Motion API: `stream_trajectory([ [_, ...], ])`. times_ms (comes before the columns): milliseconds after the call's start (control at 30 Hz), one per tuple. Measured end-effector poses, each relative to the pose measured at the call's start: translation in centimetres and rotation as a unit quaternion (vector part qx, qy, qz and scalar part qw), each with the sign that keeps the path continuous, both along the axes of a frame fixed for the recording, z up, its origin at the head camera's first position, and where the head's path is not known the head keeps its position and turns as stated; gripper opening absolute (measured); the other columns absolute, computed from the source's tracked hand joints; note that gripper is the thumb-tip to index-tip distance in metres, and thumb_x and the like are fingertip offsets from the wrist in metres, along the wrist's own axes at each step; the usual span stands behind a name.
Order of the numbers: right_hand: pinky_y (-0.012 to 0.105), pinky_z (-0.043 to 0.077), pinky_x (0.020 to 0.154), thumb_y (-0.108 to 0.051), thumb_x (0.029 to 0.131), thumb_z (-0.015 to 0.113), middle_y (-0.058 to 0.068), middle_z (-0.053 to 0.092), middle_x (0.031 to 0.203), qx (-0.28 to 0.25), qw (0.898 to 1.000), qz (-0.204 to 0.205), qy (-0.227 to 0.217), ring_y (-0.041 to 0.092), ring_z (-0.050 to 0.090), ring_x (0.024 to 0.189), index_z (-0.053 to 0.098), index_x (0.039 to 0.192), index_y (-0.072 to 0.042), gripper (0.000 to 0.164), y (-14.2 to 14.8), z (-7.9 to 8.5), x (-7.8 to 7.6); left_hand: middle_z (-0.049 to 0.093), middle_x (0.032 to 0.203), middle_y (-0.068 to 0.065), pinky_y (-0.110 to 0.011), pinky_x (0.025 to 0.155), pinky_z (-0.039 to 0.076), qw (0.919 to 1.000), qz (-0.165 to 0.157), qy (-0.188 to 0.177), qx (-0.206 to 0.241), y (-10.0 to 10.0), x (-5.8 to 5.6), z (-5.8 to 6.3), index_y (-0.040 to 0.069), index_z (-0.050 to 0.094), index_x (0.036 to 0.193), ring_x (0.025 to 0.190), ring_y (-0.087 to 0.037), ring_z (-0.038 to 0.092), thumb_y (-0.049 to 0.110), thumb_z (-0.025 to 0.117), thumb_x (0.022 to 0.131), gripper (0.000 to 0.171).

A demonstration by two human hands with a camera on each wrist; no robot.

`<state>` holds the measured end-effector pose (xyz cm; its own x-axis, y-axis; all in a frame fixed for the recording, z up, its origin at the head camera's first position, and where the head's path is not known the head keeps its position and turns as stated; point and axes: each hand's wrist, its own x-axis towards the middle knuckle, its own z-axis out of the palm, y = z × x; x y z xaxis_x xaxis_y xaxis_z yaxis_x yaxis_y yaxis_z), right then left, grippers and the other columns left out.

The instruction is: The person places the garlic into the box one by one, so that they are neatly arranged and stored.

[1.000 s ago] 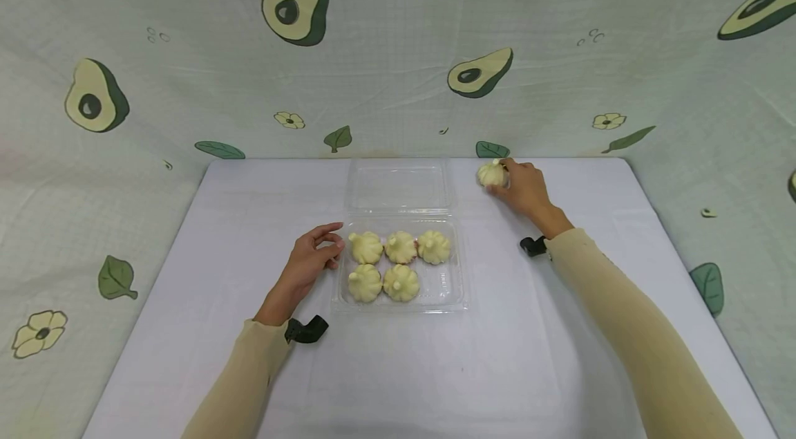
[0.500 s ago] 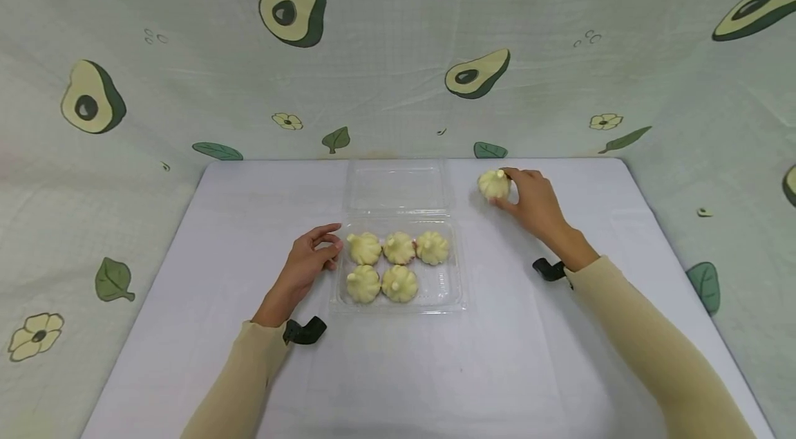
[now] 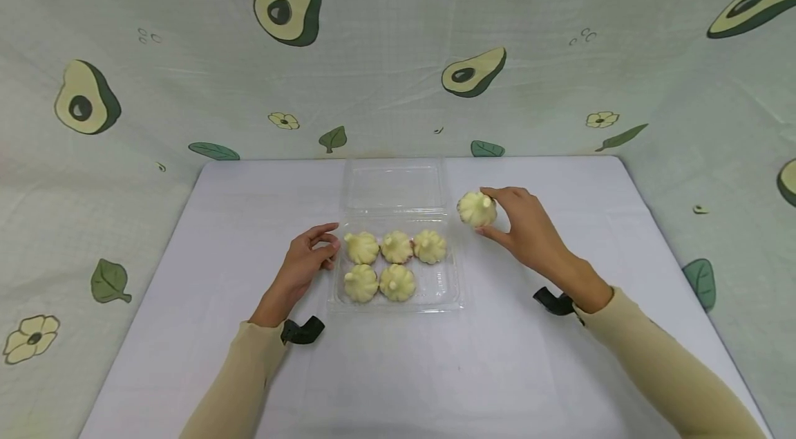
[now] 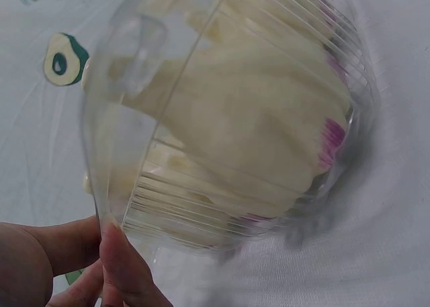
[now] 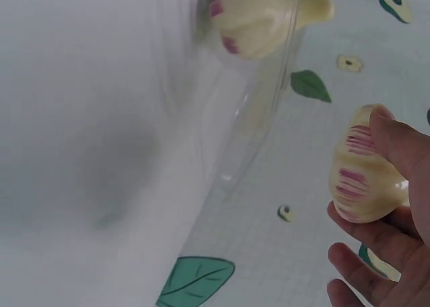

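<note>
A clear plastic clamshell container [image 3: 438, 283] lies open on the table, lid [image 3: 394, 187] folded back. Several pale garlic bulbs [image 3: 396, 283] sit inside it: three along the back row and two in front, at left and middle; the front right spot shows bare plastic. My left hand [image 3: 305, 259] pinches the container's left rim, thumb and fingers meeting at the plastic edge [image 4: 101, 186] in the left wrist view. Beyond the container's back right corner, my right hand [image 3: 532, 228] holds another garlic bulb [image 3: 476, 209] between thumb and fingers. Purple streaks mark this bulb [image 5: 356, 176] in the right wrist view.
A white cloth covers the table [image 3: 398, 377]. Behind and at the sides hangs a pale curtain [image 3: 385, 59] printed with avocados and leaves. Black wrist cameras sit at the left wrist [image 3: 303, 330] and the right wrist [image 3: 553, 301].
My right hand has brought the garlic bulb from the table's back right toward the container, leftward and nearer to me. The left hand has stayed at the container's left rim.
</note>
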<state>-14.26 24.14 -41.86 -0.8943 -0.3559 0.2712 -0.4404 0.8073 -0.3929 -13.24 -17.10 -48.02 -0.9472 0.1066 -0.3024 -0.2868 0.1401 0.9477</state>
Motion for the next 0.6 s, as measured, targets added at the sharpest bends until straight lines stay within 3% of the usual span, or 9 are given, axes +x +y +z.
stream_trajectory([
  [433, 0.055, 0.049, 0.106, -0.017, 0.077, 0.097, 0.009, 0.070, 0.129, -0.012, 0.990, 0.139, 0.035, 0.036, 0.061, 0.125, 0.062, 0.139, -0.003, 0.072, -2.8, 0.0, 3.3, 0.059, 0.114, -0.005, -0.022, 0.067, 0.054, 1.0000, 0.006, 0.000, 0.003, 0.0, 0.1, 0.1, 0.002, 0.049, 0.156, 0.082, -0.012, 0.060, 0.004, 0.061, 0.107, 0.050],
  [600, 0.054, 0.048, 0.108, -0.020, 0.078, 0.096, 0.008, 0.068, 0.133, -0.001, 0.987, 0.161, 0.020, 0.034, 0.060, 0.126, 0.062, 0.138, -0.004, 0.071, -3.4, -0.3, 4.0, 0.058, 0.115, -0.005, -0.022, 0.067, 0.054, 1.0000, 0.007, 0.000, 0.005, 0.1, 0.0, 0.0, 0.002, 0.050, 0.156, 0.081, -0.011, 0.061, 0.004, 0.061, 0.107, 0.050],
])
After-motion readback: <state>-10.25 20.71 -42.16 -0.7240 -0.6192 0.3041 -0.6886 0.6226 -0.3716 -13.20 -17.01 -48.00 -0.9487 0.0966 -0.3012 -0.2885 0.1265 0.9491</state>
